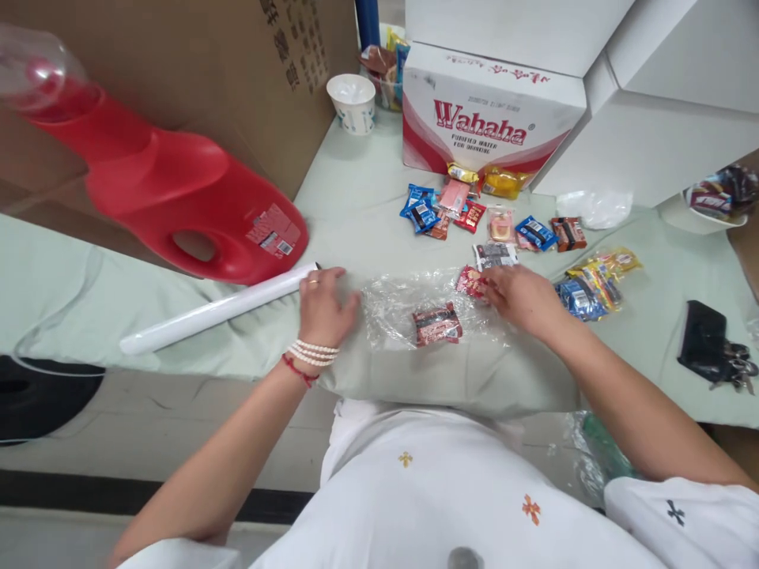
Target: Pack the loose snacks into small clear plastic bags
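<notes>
A clear plastic bag [397, 308] lies flat on the pale green tablecloth [356, 197] in front of me, with a dark red snack packet [437, 325] inside it. My left hand [322, 304] rests at the bag's left edge, fingers curled on the plastic. My right hand [518, 295] is at the bag's right side, fingers pinched on a small red snack packet [470, 280]. A grey packet [495, 254] lies just beyond that hand.
Several loose snack packets [462, 207] lie scattered behind the bag, more [593, 283] at the right. A red detergent jug [178, 197] lies on its side at left beside a white roll [213, 312]. A Wahaha box [486, 118], paper cup [353, 103] and black pouch [703, 336] surround the area.
</notes>
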A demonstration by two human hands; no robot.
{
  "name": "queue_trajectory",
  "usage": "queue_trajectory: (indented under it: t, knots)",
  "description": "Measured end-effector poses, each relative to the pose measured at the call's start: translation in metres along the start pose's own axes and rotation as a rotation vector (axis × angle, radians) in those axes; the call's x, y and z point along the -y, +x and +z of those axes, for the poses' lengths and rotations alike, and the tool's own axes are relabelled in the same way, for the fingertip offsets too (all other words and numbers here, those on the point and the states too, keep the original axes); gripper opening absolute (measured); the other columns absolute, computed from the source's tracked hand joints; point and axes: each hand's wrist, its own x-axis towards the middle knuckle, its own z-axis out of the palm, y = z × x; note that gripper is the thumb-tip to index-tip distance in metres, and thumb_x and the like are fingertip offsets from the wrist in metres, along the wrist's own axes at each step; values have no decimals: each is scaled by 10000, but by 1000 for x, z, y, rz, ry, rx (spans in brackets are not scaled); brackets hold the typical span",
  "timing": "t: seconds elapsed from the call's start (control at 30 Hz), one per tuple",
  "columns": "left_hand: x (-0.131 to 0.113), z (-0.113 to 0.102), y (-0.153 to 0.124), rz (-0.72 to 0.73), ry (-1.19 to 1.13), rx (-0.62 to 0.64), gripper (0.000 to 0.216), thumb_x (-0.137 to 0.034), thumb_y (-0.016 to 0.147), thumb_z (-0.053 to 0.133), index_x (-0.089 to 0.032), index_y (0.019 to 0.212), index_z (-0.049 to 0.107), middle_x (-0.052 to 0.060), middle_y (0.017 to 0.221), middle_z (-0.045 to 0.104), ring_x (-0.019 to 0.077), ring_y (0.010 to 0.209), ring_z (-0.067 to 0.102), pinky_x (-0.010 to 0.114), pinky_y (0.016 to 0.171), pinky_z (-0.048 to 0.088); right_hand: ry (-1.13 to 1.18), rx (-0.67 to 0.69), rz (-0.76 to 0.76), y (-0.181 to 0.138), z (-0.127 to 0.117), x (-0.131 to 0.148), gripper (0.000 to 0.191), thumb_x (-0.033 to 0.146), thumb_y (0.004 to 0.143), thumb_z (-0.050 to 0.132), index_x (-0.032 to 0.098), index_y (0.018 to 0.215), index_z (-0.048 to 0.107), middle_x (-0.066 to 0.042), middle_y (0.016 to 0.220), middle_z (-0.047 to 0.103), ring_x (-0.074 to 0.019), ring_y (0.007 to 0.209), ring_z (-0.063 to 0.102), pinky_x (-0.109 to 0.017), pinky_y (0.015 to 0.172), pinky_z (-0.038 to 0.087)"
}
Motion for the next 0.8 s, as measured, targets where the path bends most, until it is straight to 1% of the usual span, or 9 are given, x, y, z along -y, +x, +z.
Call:
queue_trajectory:
  t: [0.07, 0.13, 0.23, 0.3, 0.4, 0.5, 0.6, 0.7, 0.8]
  knots:
    - [-11, -16, -11, 36, 16, -202, 255, -241, 868, 597, -216, 1102, 696, 135, 1100, 689, 325, 1115, 609, 513, 1031, 454, -57, -74, -94, 19, -9, 10, 318, 318, 1021, 494, 168, 1213, 698, -175, 1155, 707, -327, 1111, 584, -373, 835, 460]
    - [-34, -26, -26, 182, -37, -246, 259, -162, 923, 515, -232, 1082, 706, 99, 1082, 711, 275, 1068, 628, 459, 982, 473, -42, -54, -226, 44, -8, 20, 372, 304, 1007, 533, 146, 1325, 645, -183, 1271, 671, -333, 1196, 542, -397, 924, 458]
    - [-74, -17, -48, 529, -103, 30, 378, -120, 944, 474, -238, 1229, 692, 79, 1210, 748, 228, 1050, 644, 396, 881, 469, -42, 99, -288, 81, 12, 36, 514, 363, 956, 640, 104, 1396, 587, -205, 1314, 653, -353, 1230, 525, -419, 968, 454]
    - [-92, 1, -57, 601, -33, 168, 384, -146, 970, 486, -230, 1289, 683, 83, 1298, 741, 235, 1055, 637, 400, 829, 438, -71, 194, -244, 99, 25, 45, 509, 378, 922, 691, 84, 1333, 628, -220, 1205, 693, -367, 1193, 550, -411, 935, 456]
    - [-102, 26, -65, 611, 60, 272, 368, -153, 998, 497, -239, 1299, 691, 61, 1325, 742, 229, 1019, 636, 404, 796, 412, -20, 269, -256, 105, 27, 50, 263, 246, 950, 632, 120, 1164, 717, -172, 1051, 735, -308, 1100, 606, -345, 899, 439]
    - [-100, 35, -68, 605, 87, 257, 379, -137, 996, 510, -238, 1317, 684, 54, 1334, 740, 228, 1029, 637, 410, 805, 422, 66, 231, -366, 84, 11, 51, 214, 180, 998, 534, 147, 1083, 726, -115, 1031, 729, -233, 979, 633, -295, 846, 422]
    - [-97, 38, -69, 579, 86, 253, 346, -144, 984, 535, -239, 1265, 715, 74, 1266, 763, 241, 1026, 650, 410, 787, 447, 27, 163, -503, 41, 4, 53, 224, 179, 1025, 486, 150, 1056, 706, -109, 990, 682, -212, 868, 606, -299, 761, 414]
    - [-90, 43, -69, 549, -1, 285, 310, -128, 962, 537, -244, 1140, 763, 89, 1068, 797, 239, 959, 680, 397, 786, 500, 39, 88, -657, -5, 25, 51, 280, 137, 1035, 434, 144, 1176, 676, -116, 977, 652, -231, 915, 579, -321, 791, 452]
    - [-74, 42, -75, 538, -267, 260, 312, -128, 947, 507, -239, 1048, 781, 84, 1034, 806, 215, 949, 721, 376, 844, 562, 138, 1, -686, -34, 60, 44, 444, 68, 1019, 379, 163, 1404, 578, -100, 986, 635, -239, 977, 558, -364, 912, 495]
